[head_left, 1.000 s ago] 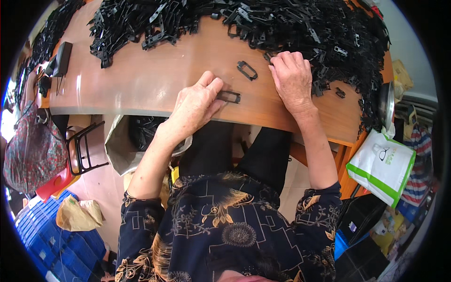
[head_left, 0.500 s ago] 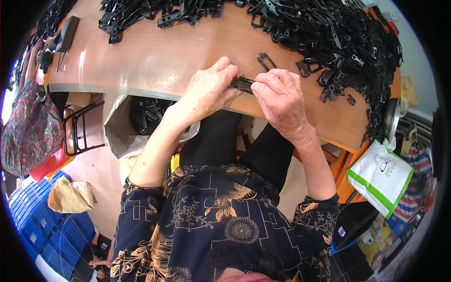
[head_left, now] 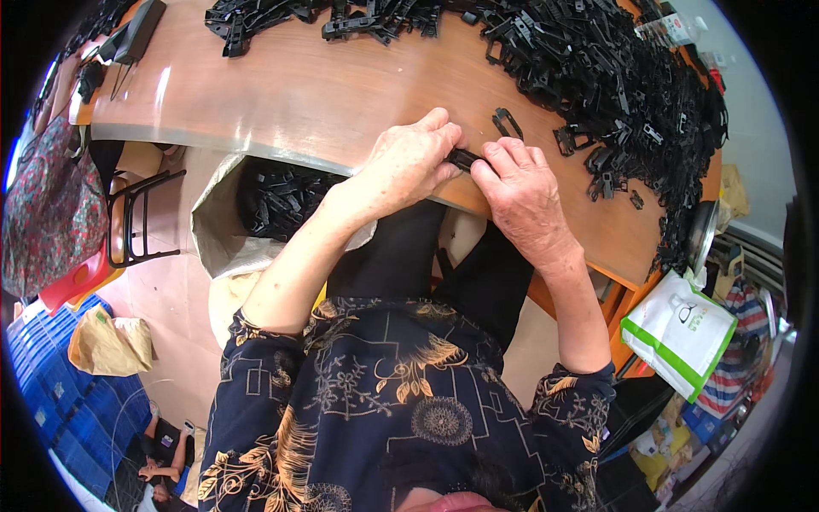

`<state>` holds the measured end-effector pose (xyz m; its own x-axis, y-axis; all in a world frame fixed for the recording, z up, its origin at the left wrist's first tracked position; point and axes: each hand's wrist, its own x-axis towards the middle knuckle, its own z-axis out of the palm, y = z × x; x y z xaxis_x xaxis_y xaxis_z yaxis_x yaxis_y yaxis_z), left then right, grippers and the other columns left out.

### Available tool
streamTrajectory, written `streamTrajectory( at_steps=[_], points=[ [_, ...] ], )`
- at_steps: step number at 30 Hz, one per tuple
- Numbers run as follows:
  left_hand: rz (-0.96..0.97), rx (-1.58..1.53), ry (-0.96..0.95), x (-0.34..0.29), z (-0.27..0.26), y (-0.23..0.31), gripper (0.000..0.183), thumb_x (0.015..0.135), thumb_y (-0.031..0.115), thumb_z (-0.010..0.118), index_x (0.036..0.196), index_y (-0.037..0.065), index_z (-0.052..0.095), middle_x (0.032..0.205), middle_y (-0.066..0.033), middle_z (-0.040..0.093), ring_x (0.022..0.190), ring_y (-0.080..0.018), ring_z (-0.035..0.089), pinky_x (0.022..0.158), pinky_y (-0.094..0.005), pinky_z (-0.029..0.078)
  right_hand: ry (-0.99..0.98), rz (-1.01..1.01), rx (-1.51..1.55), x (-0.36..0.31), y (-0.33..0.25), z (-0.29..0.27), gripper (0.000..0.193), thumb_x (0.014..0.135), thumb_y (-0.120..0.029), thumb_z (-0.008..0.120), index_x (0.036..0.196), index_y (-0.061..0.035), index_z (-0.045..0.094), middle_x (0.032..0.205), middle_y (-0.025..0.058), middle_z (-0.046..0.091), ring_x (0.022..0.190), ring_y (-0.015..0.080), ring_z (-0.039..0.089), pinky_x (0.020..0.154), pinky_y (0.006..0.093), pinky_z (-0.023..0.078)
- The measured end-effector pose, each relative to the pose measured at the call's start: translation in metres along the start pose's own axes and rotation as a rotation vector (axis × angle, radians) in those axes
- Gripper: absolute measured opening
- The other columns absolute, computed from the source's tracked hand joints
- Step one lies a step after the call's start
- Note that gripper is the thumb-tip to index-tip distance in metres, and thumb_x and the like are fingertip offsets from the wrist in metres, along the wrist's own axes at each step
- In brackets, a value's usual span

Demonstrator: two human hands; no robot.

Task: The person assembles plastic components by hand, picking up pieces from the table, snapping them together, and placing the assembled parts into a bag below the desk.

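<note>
A small black plastic part (head_left: pixel 463 160) is pinched between both my hands, just above the table's near edge. My left hand (head_left: pixel 413 160) closes on its left end, and the fingers of my right hand (head_left: pixel 522 189) press its right end. Much of the part is covered by my fingers. A loose black frame-shaped plastic piece (head_left: pixel 508 123) lies on the table just beyond my right hand. Farther right spreads a big heap of similar black plastic parts (head_left: pixel 597 77).
The wooden table (head_left: pixel 256 94) carries another pile of black parts (head_left: pixel 375 21) along its far side. An open pale sack (head_left: pixel 213 235) with black parts stands below the edge, left of my legs. At right hangs a white-and-green bag (head_left: pixel 678 328); blue crates (head_left: pixel 77 418) stand lower left.
My hands and the black part have shifted slightly right in the picture. The whole scene has also shifted a little with the view. Both hands keep hold of the part.
</note>
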<state>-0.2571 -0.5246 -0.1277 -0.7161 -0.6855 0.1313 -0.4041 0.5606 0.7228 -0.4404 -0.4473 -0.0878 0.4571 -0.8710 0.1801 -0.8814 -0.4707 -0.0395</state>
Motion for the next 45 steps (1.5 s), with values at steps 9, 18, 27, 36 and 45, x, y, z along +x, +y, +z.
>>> streamTrajectory(
  at_steps=[9,18,27,36,45],
  points=[
    [0.085,-0.021,0.165,-0.021,-0.019,0.007,0.029,0.080,0.009,0.072,0.106,0.004,0.060,0.092,-0.0133,0.057,0.078,-0.0332,0.063,0.068,-0.0415,0.051,-0.154,-0.048,-0.014,0.015,0.002,-0.009,0.008,0.079,-0.006,0.059,0.087,-0.0056,0.057,0.091,0.0080,0.053,0.092,0.0250,0.054,0.078,0.0367,0.045],
    [-0.322,0.452,0.331,-0.176,-0.046,-0.048,0.022,0.079,0.020,0.077,0.092,0.008,0.063,0.083,-0.0074,0.060,0.072,-0.0254,0.061,0.064,-0.0358,0.049,0.130,0.064,0.378,0.003,-0.004,0.002,0.029,0.074,0.000,0.072,0.099,-0.0019,0.059,0.100,0.0095,0.057,0.092,0.0280,0.058,0.081,0.0381,0.050],
    [-0.040,0.496,0.521,-0.025,-0.097,-0.046,0.028,0.083,0.008,0.069,0.111,0.007,0.061,0.102,-0.0153,0.058,0.089,-0.0353,0.060,0.075,-0.0419,0.050,0.242,0.027,0.083,-0.009,-0.005,0.025,0.028,0.077,-0.003,0.068,0.105,0.0009,0.066,0.099,0.0101,0.063,0.094,0.0248,0.061,0.081,0.0367,0.052],
    [-0.074,0.656,0.307,0.031,-0.110,-0.099,0.030,0.083,0.008,0.065,0.112,0.008,0.058,0.106,-0.0141,0.061,0.099,-0.0367,0.060,0.083,-0.0447,0.050,0.300,0.005,0.020,-0.010,-0.001,0.030,0.033,0.077,-0.004,0.065,0.109,0.0022,0.065,0.101,0.0103,0.065,0.094,0.0229,0.062,0.079,0.0347,0.052],
    [-0.161,-0.199,0.315,-0.002,-0.047,-0.016,0.022,0.087,0.003,0.071,0.108,0.002,0.064,0.088,0.0019,0.066,0.077,-0.0044,0.058,0.070,-0.0217,0.049,0.377,0.179,0.367,-0.021,0.000,0.027,0.029,0.082,-0.002,0.065,0.112,-0.0005,0.066,0.095,0.0084,0.067,0.083,0.0200,0.064,0.069,0.0303,0.052]
  ],
)
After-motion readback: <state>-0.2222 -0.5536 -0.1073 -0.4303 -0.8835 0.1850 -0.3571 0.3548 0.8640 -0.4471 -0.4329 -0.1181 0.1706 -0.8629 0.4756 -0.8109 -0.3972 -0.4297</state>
